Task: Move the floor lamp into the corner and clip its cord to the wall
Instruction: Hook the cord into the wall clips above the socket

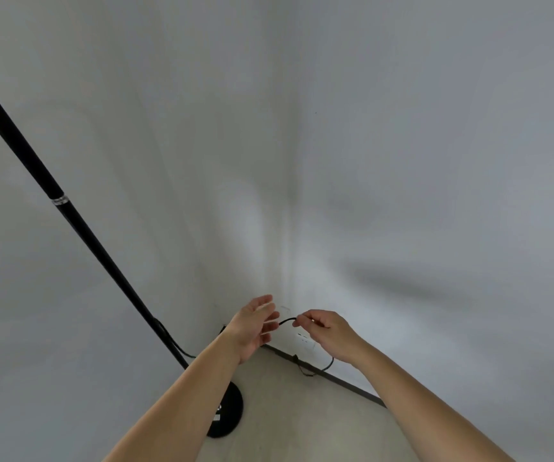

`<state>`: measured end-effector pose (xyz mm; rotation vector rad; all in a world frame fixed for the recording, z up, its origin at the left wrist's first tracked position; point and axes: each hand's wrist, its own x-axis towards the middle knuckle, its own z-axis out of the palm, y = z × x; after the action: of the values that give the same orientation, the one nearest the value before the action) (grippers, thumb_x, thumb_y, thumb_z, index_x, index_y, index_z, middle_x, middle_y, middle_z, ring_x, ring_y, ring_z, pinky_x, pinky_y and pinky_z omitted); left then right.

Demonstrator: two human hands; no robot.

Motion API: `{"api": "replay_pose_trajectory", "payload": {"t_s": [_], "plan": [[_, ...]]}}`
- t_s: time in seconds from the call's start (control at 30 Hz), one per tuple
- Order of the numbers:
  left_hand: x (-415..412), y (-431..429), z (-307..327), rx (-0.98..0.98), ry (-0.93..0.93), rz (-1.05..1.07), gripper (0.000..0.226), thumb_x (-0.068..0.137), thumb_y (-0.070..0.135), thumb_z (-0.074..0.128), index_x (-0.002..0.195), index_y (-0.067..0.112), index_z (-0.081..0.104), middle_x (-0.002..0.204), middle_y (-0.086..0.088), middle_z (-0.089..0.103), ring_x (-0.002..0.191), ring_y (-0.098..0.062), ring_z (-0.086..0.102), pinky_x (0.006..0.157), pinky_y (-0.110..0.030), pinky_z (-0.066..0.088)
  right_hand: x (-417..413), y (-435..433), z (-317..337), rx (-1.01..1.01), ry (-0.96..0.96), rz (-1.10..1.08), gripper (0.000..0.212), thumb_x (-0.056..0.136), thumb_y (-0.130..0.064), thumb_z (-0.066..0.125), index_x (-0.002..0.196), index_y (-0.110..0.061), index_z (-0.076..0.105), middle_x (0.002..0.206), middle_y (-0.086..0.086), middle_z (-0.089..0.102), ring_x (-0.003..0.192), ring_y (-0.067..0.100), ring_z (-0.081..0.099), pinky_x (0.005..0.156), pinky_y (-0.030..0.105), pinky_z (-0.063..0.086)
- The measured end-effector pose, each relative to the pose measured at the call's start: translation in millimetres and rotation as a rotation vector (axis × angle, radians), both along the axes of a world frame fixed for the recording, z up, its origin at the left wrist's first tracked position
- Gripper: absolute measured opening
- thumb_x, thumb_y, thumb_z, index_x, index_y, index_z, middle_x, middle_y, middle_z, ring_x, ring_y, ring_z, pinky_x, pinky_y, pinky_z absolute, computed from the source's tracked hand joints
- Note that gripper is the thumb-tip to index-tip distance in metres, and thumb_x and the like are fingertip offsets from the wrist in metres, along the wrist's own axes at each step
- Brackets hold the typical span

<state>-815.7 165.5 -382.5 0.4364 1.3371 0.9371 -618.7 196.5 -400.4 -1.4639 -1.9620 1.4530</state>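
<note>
The black floor lamp pole [79,225] rises from its round black base [230,416] on the floor near the corner of two white walls. Its thin black cord [287,320] leaves the pole low down, runs behind my left forearm and arcs up between my hands. My right hand [327,335] pinches the cord close to the wall. My left hand [255,325] is beside it with fingers spread, touching the cord's end of the arc. A small clear clip [284,309] seems to sit on the wall just above the cord, faint and hard to make out.
A white wall outlet [305,341] sits low on the right wall under my right hand. A dark baseboard [345,381] runs along that wall, with cord slack looping over it. The pale floor [289,421] lies below.
</note>
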Motion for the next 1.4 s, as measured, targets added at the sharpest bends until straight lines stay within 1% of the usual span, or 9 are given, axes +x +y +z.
{"api": "replay_pose_trajectory", "payload": {"t_s": [0.17,0.33,0.43,0.6,0.73,0.83,1.03,1.2,1.4], "plan": [[-3,-2,-12,0.039,0.135,-0.233,0.02,0.101,0.014,0.049,0.11,0.007,0.065,0.098,-0.008,0.072,0.08,-0.017,0.066,0.066,-0.024,0.054,-1,-8,-7,-0.02,-0.005,-0.061,0.026,0.099,-0.045,0.05,0.094,-0.036,0.074,0.067,-0.013,0.056,0.058,0.003,0.047,0.062,0.02,0.038],[-13,3,-27,0.432,0.885,-0.605,0.013,0.095,0.026,0.059,0.09,0.019,0.068,0.084,0.004,0.063,0.077,-0.013,0.056,0.062,-0.017,0.039,-1,-27,-22,0.033,-0.128,-0.027,0.028,0.098,-0.051,0.048,0.097,-0.034,0.07,0.058,-0.013,0.055,0.049,0.001,0.046,0.051,0.016,0.036],[-27,12,-32,0.588,1.02,-0.572,0.011,0.096,0.018,0.056,0.093,0.013,0.066,0.091,-0.004,0.062,0.088,-0.018,0.054,0.073,-0.027,0.047,12,-42,-36,0.104,-0.257,-0.046,0.033,0.097,-0.056,0.042,0.094,-0.033,0.066,0.066,-0.005,0.061,0.054,0.004,0.049,0.054,0.022,0.038],[-62,21,-50,0.5,1.304,-0.508,0.016,0.096,0.011,0.051,0.105,0.011,0.064,0.104,-0.01,0.06,0.102,-0.028,0.052,0.074,-0.042,0.052,41,-55,-52,0.068,-0.343,-0.13,0.028,0.1,-0.049,0.043,0.1,-0.032,0.066,0.074,-0.011,0.064,0.064,0.001,0.056,0.062,0.021,0.041],[-44,7,-61,0.462,1.316,-0.768,0.044,0.092,0.009,0.05,0.133,0.023,0.05,0.135,-0.004,0.046,0.119,-0.022,0.045,0.094,-0.04,0.05,38,-55,-46,0.081,-0.198,-0.216,0.024,0.101,-0.043,0.046,0.103,-0.032,0.067,0.07,-0.024,0.062,0.057,-0.003,0.051,0.056,0.013,0.037],[-8,1,-59,0.542,1.276,-0.957,0.052,0.094,0.028,0.051,0.144,0.03,0.036,0.152,0.001,0.035,0.136,-0.025,0.028,0.111,-0.045,0.03,35,-49,-34,0.098,-0.109,-0.2,0.024,0.102,-0.041,0.045,0.104,-0.035,0.068,0.067,-0.028,0.06,0.053,0.0,0.047,0.054,0.011,0.036],[52,12,-38,0.668,1.376,-0.932,0.03,0.103,0.035,0.037,0.107,0.022,0.064,0.087,-0.001,0.068,0.091,-0.024,0.054,0.091,-0.041,0.041,63,-30,-19,0.123,-0.034,-0.183,0.021,0.099,-0.044,0.048,0.098,-0.036,0.068,0.064,-0.014,0.06,0.052,0.002,0.046,0.051,0.014,0.035],[46,29,-33,0.844,1.537,-0.726,0.013,0.095,0.02,0.062,0.096,0.013,0.073,0.079,-0.004,0.072,0.09,-0.031,0.061,0.081,-0.041,0.046,107,-20,-47,0.03,-0.075,-0.143,0.025,0.092,-0.061,0.044,0.1,-0.045,0.061,0.062,-0.003,0.06,0.052,0.006,0.054,0.051,0.014,0.042],[9,39,-69,0.427,1.671,-0.572,0.024,0.1,0.023,0.048,0.112,0.019,0.069,0.108,-0.002,0.071,0.112,-0.027,0.052,0.091,-0.042,0.037,131,-8,-104,-0.029,-0.164,-0.157,0.03,0.095,-0.055,0.049,0.089,-0.032,0.069,0.054,-0.013,0.052,0.05,0.003,0.045,0.054,0.025,0.034]]}}
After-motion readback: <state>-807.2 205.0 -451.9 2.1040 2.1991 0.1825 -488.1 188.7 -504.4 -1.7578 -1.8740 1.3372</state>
